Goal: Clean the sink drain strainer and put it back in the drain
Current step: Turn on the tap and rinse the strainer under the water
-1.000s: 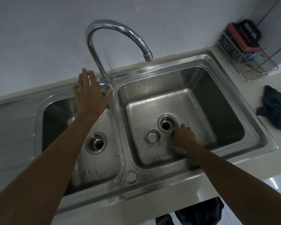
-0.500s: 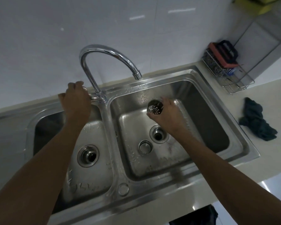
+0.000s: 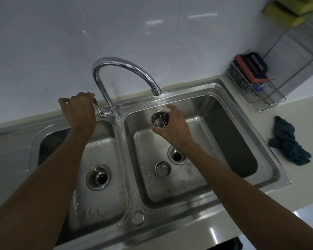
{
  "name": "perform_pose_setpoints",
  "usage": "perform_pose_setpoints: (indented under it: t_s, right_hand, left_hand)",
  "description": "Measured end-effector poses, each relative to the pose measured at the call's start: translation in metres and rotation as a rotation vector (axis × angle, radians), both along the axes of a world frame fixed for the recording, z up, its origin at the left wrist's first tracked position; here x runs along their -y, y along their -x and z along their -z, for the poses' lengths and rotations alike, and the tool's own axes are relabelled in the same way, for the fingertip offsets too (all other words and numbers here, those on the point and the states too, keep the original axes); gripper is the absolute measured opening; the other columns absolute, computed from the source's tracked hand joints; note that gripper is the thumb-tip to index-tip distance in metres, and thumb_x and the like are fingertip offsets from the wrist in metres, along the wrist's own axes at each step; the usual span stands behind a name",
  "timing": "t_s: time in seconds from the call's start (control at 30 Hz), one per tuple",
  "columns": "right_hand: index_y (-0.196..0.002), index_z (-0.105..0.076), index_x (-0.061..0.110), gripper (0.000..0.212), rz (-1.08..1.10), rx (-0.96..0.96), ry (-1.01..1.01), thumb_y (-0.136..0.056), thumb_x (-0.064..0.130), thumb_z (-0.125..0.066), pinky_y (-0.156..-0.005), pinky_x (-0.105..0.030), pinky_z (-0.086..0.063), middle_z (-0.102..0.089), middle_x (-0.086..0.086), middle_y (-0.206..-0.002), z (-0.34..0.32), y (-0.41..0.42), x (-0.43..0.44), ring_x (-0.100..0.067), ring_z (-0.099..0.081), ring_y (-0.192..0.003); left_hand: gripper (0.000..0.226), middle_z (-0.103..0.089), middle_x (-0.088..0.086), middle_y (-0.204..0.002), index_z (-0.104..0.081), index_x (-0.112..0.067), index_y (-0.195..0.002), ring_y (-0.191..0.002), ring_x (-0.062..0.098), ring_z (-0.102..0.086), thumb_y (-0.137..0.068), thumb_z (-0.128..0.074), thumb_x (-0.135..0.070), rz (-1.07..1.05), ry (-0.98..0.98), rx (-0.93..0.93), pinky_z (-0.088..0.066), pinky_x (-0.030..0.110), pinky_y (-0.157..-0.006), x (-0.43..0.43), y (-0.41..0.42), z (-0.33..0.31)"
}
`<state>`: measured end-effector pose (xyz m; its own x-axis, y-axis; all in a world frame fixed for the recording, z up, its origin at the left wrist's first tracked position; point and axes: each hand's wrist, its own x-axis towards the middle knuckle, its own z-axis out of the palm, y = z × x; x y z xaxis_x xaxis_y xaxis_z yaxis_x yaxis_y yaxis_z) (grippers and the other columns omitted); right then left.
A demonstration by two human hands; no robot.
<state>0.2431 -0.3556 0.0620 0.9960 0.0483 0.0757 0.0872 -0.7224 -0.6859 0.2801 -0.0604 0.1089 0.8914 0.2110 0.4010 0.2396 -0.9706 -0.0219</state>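
My right hand [image 3: 173,127] holds the perforated steel drain strainer [image 3: 160,119] above the right basin, just below the spout of the chrome faucet [image 3: 123,66]. The strainer's open side faces up and toward me. No water runs from the spout. My left hand [image 3: 79,112] is closed on the faucet lever [image 3: 99,110] at the base of the tap. The right basin's drain [image 3: 177,156] is an open dark hole, partly behind my forearm. A round steel stopper cap [image 3: 162,168] lies on the basin floor beside it.
The steel double sink [image 3: 271,170] has a left basin whose drain [image 3: 98,177] holds its own strainer. A wire rack [image 3: 257,91] with a red and black scrubber stands at the back right. A dark cloth [image 3: 287,143] lies on the counter.
My right hand lifted the strainer out of the right drain and raised it under the spout. My left hand moved from flat beside the tap onto the lever.
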Motion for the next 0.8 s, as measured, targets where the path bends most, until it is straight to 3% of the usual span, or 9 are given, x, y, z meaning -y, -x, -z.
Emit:
perform_pose_setpoints:
  t_s: [0.27,0.37,0.5,0.7,0.8]
  right_hand:
    - [-0.146,-0.031,0.017,0.1,-0.024,0.026,0.008,-0.069,0.052,-0.086,-0.09,-0.029,-0.047,-0.047,-0.01,-0.135,-0.002,-0.014,-0.004,-0.025,-0.057,-0.114]
    - [-0.146,-0.03,0.016,0.1,-0.011,0.023,-0.009,-0.07,0.051,-0.086,-0.092,-0.034,-0.051,-0.048,-0.01,-0.136,-0.005,-0.017,-0.008,-0.024,-0.058,-0.114]
    - [-0.144,-0.032,0.015,0.098,-0.086,0.012,-0.002,-0.07,0.052,-0.086,-0.091,-0.029,-0.049,-0.051,-0.009,-0.134,0.0,-0.005,-0.017,-0.018,-0.056,-0.111]
    - [-0.137,-0.042,0.015,0.092,0.048,-0.087,-0.107,-0.067,0.052,-0.088,-0.093,-0.03,-0.052,-0.062,-0.005,-0.128,0.002,-0.009,-0.016,-0.017,-0.062,-0.109]
    - [-0.134,-0.044,0.016,0.091,-0.025,-0.105,-0.044,-0.064,0.056,-0.088,-0.089,-0.032,-0.056,-0.063,-0.004,-0.122,0.006,-0.004,-0.019,-0.016,-0.062,-0.104]
  left_hand:
    - [0.032,-0.072,0.017,-0.104,-0.074,-0.015,-0.111,-0.085,0.038,-0.066,-0.104,-0.043,-0.014,-0.044,0.017,-0.031,-0.034,0.045,-0.091,-0.005,-0.011,0.005]
    - [0.028,-0.07,0.012,-0.118,-0.073,-0.017,-0.116,-0.096,0.037,-0.066,-0.098,-0.05,-0.015,0.003,0.085,0.023,-0.036,0.046,-0.093,-0.003,-0.005,0.008]
    - [0.029,-0.054,0.005,-0.134,-0.064,-0.021,-0.122,-0.113,0.031,-0.056,-0.094,-0.058,-0.027,0.053,0.115,0.066,-0.037,0.048,-0.094,0.005,0.017,0.02]
    - [0.032,-0.055,0.007,-0.13,-0.062,-0.02,-0.122,-0.111,0.031,-0.056,-0.092,-0.061,-0.029,0.096,0.107,0.027,-0.039,0.047,-0.093,0.015,0.035,0.024]
    - [0.033,-0.059,0.01,-0.126,-0.064,-0.017,-0.123,-0.111,0.033,-0.059,-0.093,-0.061,-0.029,0.12,0.149,-0.036,-0.039,0.047,-0.094,0.023,0.043,0.024]
